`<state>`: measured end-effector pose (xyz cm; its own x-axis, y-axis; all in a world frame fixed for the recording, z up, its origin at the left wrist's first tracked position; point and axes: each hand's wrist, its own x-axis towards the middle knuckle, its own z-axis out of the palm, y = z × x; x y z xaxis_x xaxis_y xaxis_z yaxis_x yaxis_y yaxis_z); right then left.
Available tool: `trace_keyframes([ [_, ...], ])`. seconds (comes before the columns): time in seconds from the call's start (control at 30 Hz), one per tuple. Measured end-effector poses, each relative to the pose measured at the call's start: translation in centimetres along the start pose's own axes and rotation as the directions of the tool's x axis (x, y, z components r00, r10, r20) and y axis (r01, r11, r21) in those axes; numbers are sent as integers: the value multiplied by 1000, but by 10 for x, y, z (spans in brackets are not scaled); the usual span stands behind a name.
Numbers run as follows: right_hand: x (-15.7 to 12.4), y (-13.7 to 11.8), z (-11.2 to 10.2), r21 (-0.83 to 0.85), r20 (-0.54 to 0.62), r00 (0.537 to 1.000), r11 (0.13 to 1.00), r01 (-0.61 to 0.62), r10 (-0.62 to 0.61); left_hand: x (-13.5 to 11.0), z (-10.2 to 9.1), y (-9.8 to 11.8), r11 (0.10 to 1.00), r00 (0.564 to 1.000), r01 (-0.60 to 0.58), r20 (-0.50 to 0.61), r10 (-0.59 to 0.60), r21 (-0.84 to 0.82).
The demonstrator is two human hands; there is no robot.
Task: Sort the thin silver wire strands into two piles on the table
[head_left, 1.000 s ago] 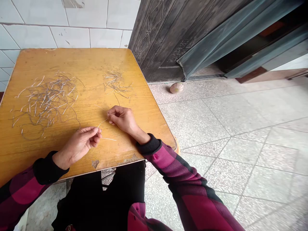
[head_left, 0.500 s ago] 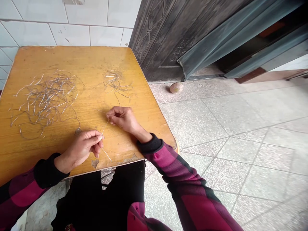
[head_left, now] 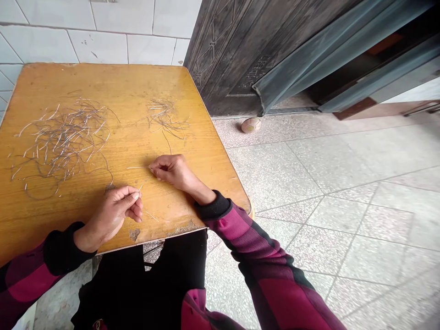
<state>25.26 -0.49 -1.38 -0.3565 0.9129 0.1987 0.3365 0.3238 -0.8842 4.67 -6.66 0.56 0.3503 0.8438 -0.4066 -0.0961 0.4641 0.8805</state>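
Silver wire strand point(head_left: 137, 167) now juts level from R hand point(head_left: 171, 172), tightly pinched. L hand point(head_left: 115, 215) pinches short wire bit point(head_left: 140, 188), fingers nearly closed. Loose wire piece point(head_left: 151, 216) lies just beyond on yellow wood tabletop point(head_left: 113, 80), w/ two wire tangles point(head_left: 62, 137) further off.

Wire tangles point(head_left: 63, 140) crowd the table point(head_left: 103, 78) beyond the hands point(head_left: 115, 213) point(head_left: 170, 172).

Silver wires point(head_left: 65, 137) on amber tabletop point(head_left: 137, 87)
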Motion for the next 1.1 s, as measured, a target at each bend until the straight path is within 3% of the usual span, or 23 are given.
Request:
trace_keyframes([
  [0.17, 2, -1, -1, -58, 4, 1000, 998, -26, 26, 0, 3, 1, 998, 1000, 20, -8, -19, 66],
  [0.4, 0, -5, 0, -45, -58, 997, 997, -56, 54, 6, -8, 9, 923, 996, -38, 93, 3, 382],
  [0.57, 1, -5, -1, 5, -101, 989, 994, -106, 106, 14, -14, 10, 946, 997, -77, 20, 74, 314],
  [0.7, -4, -15, -2, -89, -222, 972, 992, -93, 72, 18, -14, 9, 962, 988, -125, -56, 143, 244],
  [0.77, -9, -21, 1, -99, -163, 986, 994, -43, 26, 19, -15, 8, 960, 983, -147, -76, 169, 239],
  [0.83, -13, -24, 7, -49, 22, 1000, 999, 12, -11, 21, -16, 7, 951, 980, -158, -75, 183, 265],
  [0.93, -16, -24, 19, -8, 249, 967, 998, 58, -54, 21, -17, 7, 929, 981, -155, -58, 185, 336],
  [1.1, -21, -26, 30, -93, 251, 968, 994, 56, -31, 21, -17, 7, 915, 987, -128, -41, 156, 383],
])
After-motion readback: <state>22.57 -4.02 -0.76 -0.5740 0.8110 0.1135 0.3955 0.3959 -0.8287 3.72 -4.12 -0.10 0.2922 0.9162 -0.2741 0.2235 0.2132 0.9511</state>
